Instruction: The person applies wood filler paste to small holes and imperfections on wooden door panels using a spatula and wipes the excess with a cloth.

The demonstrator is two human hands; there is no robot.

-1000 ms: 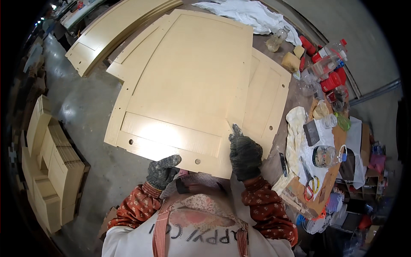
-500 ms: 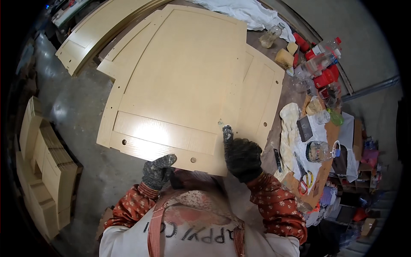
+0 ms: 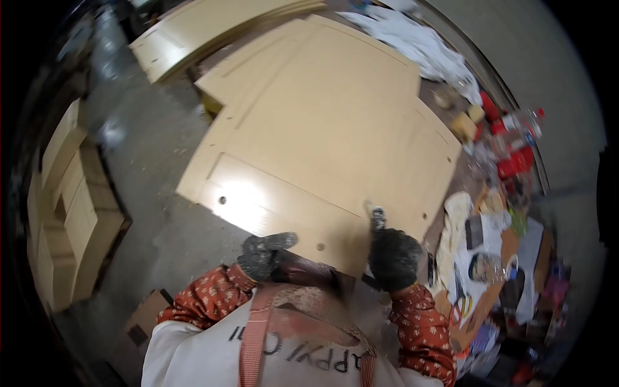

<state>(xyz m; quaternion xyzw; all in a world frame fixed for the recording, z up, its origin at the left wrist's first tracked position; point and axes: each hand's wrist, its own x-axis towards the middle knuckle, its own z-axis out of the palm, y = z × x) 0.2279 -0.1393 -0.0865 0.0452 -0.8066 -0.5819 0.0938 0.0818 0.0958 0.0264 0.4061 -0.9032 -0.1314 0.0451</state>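
Note:
A cream wooden panel (image 3: 309, 135) with grooved lines and round holes lies on top of similar panels, fanned out beneath it. At its near edge, my left hand (image 3: 263, 253), in a dark dusty glove, is closed with the thumb on top; the other fingers are hidden below the edge. My right hand (image 3: 394, 258), gloved too, is over the panel's near right part. One whitened finger points forward to the surface beside a small pale smear (image 3: 369, 208). Its remaining fingers are curled, and a dark edge shows beside them; what they hold, if anything, is hidden.
More cream panels are stacked at the far left (image 3: 200, 32), and curved pieces (image 3: 80, 219) stand on the floor at left. White cloth (image 3: 419, 48), plastic bottles (image 3: 516, 132), a clear jug (image 3: 487, 267) and yellow-handled scissors (image 3: 461, 306) line the right side.
The whole view has shifted, so panels and hands appear lower and farther right, and turned. My right finger stays at the smear; my left hand remains at the near edge.

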